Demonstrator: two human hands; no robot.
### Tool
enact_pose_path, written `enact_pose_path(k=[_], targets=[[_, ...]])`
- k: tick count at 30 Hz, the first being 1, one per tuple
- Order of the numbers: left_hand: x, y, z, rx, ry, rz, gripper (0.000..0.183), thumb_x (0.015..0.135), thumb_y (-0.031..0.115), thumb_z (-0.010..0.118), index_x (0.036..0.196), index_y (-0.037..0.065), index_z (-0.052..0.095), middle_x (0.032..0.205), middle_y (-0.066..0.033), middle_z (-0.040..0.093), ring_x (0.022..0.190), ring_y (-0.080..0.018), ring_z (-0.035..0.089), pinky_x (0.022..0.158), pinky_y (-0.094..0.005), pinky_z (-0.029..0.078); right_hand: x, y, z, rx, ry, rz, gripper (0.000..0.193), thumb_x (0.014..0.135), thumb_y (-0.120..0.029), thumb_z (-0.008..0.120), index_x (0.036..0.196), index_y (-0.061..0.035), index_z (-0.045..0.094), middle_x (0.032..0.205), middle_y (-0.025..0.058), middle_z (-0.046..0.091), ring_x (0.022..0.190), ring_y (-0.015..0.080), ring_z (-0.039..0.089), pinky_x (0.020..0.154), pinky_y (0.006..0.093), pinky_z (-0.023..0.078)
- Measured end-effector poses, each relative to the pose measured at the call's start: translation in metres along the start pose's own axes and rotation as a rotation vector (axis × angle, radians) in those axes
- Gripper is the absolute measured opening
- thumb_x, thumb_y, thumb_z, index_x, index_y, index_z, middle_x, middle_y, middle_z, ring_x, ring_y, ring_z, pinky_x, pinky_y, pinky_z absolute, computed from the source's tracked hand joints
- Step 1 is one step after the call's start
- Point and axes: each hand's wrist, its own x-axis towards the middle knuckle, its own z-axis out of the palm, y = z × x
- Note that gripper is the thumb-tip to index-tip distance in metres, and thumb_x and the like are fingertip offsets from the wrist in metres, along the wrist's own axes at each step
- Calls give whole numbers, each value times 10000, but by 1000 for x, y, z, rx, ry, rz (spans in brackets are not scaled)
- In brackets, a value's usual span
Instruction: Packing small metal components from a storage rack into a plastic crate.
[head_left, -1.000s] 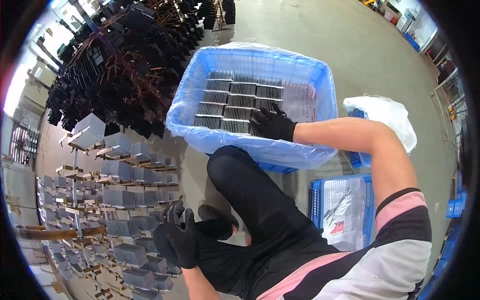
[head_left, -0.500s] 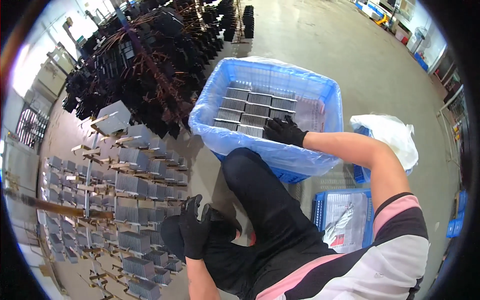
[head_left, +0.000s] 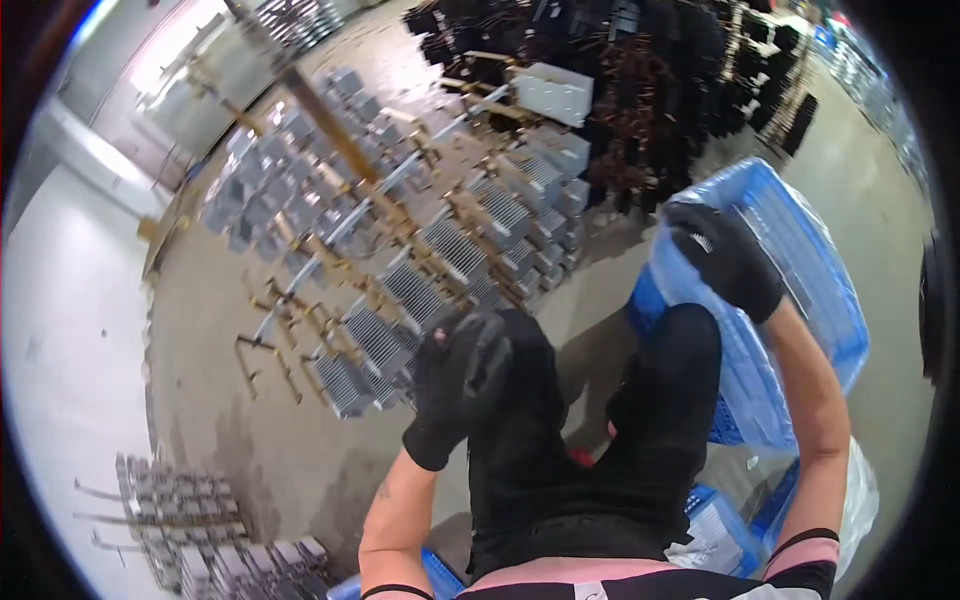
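Observation:
My left hand (head_left: 455, 370), in a black glove, is over my knee beside a hanging rack of grey finned metal heat sinks (head_left: 412, 290). Motion smears its fingers, so whether it grips anything cannot be made out. My right hand (head_left: 728, 262), gloved in black too, hovers over the near-left rim of a blue crate (head_left: 835, 290) lined with clear plastic film. Its fingers are loosely bent and apart, and I see nothing held in them. The hand and the crate wall hide most of the crate's inside.
Behind the rack hang dense rows of black parts (head_left: 650, 90). More finned pieces (head_left: 180, 500) stand at the lower left. A smaller blue crate (head_left: 715, 535) and a white plastic bag (head_left: 855, 500) lie by my right side. A pole (head_left: 330, 125) crosses the upper left.
My view has swung left, so the rack is now central and the crate at the right. My right hand has come up from the heat sinks inside the crate to its rim.

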Motion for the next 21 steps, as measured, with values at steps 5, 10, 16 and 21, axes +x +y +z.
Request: enact_pose_path(k=[5, 10, 16, 21], targets=[[-31, -9, -66, 203, 324, -158, 203, 834, 103, 772, 992, 46, 658, 943, -129, 694, 861, -275, 656, 776, -384, 506, 49, -56, 74, 309, -58, -387, 320, 984, -179, 602, 1255, -15, 639, 1188, 205, 671, 1091, 354, 641, 927, 399, 513], [-106, -35, -114, 121, 684, -885, 240, 892, 151, 765, 857, 40, 555, 717, -24, 517, 631, -100, 497, 577, -288, 435, 47, -88, 114, 552, -300, -118, 284, 982, -108, 605, 1233, 22, 633, 1238, 190, 655, 1118, 257, 635, 945, 343, 494], [-148, -91, -114, -119, 362, -1160, 275, 870, 207, 794, 825, 25, 593, 673, -28, 582, 590, -114, 486, 557, -284, 416, 32, -98, 165, 699, -407, -98, 320, 981, -161, 621, 1258, -2, 638, 1168, 173, 693, 1052, 268, 672, 909, 356, 513], [-129, -139, -105, -267, 38, -1131, 229, 897, 171, 753, 835, 0, 614, 667, -35, 581, 581, -129, 483, 535, -313, 401, 26, -92, 173, 690, -355, -26, 315, 981, -160, 621, 1245, 11, 640, 1173, 173, 695, 1064, 247, 674, 909, 342, 511]])
